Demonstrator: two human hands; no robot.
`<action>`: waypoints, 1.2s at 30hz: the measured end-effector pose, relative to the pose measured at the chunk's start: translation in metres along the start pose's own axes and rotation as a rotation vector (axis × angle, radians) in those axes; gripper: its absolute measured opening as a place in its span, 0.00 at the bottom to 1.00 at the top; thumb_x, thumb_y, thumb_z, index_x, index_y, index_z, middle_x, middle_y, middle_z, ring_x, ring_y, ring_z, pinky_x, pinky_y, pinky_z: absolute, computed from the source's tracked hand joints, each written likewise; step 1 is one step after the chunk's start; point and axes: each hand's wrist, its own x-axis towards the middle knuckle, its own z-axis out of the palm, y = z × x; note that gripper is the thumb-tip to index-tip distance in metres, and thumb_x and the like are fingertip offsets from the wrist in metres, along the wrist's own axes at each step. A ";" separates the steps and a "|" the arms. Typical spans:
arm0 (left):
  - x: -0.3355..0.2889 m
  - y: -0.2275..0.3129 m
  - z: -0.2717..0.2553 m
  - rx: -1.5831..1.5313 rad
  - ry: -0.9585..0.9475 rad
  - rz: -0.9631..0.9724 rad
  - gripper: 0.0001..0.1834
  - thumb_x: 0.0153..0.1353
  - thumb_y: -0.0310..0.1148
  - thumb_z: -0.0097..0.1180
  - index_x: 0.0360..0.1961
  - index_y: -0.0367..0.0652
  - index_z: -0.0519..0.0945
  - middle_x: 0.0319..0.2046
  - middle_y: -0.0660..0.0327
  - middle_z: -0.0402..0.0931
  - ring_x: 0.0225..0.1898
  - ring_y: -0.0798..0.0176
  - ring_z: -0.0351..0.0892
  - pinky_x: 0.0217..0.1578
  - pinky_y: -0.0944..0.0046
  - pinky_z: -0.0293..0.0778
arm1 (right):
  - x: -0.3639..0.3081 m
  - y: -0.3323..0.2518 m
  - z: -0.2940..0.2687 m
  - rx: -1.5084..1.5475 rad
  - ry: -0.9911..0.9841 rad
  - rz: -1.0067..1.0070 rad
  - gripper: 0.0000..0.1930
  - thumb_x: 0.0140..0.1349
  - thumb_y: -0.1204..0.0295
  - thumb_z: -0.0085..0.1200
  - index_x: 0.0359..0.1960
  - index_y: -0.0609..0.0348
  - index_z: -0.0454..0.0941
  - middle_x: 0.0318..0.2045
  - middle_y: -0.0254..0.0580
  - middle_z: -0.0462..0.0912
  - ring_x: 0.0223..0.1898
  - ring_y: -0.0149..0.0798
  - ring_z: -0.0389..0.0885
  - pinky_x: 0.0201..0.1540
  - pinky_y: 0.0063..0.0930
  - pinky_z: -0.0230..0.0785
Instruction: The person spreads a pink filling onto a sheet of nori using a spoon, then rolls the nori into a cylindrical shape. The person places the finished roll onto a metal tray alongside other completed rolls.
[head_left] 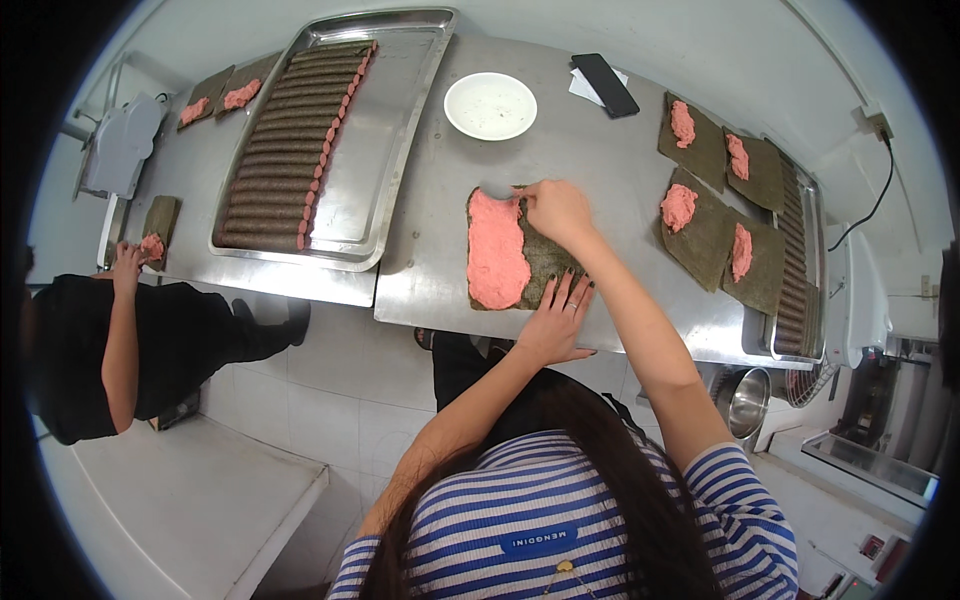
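Note:
A dark green seaweed sheet (548, 262) lies on the steel table in front of me. Pink paste (497, 262) is spread over its left part; the right part is bare. My right hand (558, 210) is closed at the sheet's far edge, gripping a small grey scraper (497, 191) whose curved blade touches the far end of the paste. The grip itself is partly hidden by my fingers. Nearer to me, my left hand (557, 322) lies with fingers spread on the bare near edge of the sheet, holding nothing.
A white bowl (490, 106) and a black phone (605, 85) stand farther back. On the left, a metal tray (385, 170) holds rows of seaweed rolls. Several sheets with paste lumps (697, 225) lie right, before another tray (815, 215). A co-worker's hand (127, 265) works far left.

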 end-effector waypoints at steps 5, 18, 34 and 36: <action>-0.001 0.000 -0.001 0.004 -0.028 0.005 0.57 0.47 0.69 0.52 0.65 0.32 0.55 0.67 0.46 0.50 0.68 0.40 0.45 0.67 0.42 0.41 | -0.018 0.001 -0.001 -0.019 -0.206 -0.152 0.16 0.52 0.72 0.47 0.39 0.45 0.85 0.29 0.51 0.83 0.32 0.52 0.81 0.40 0.44 0.73; -0.001 -0.002 0.001 -0.023 0.033 0.009 0.58 0.45 0.69 0.55 0.65 0.32 0.55 0.66 0.45 0.51 0.68 0.40 0.45 0.66 0.42 0.43 | -0.024 0.037 -0.013 0.228 -0.368 -0.172 0.14 0.54 0.74 0.47 0.38 0.50 0.85 0.32 0.52 0.82 0.35 0.53 0.81 0.41 0.43 0.72; 0.001 0.000 0.004 0.010 0.021 0.017 0.56 0.47 0.69 0.52 0.62 0.29 0.60 0.64 0.45 0.56 0.67 0.39 0.49 0.65 0.41 0.47 | -0.047 0.046 0.022 0.231 -0.075 0.104 0.13 0.60 0.72 0.43 0.39 0.53 0.83 0.33 0.55 0.82 0.39 0.57 0.80 0.44 0.46 0.71; 0.000 0.000 0.003 0.012 -0.059 0.001 0.56 0.47 0.69 0.52 0.63 0.29 0.60 0.64 0.45 0.57 0.67 0.39 0.49 0.66 0.41 0.45 | -0.062 0.040 0.018 0.232 -0.125 0.125 0.13 0.60 0.72 0.43 0.39 0.54 0.83 0.33 0.55 0.82 0.38 0.57 0.80 0.44 0.46 0.71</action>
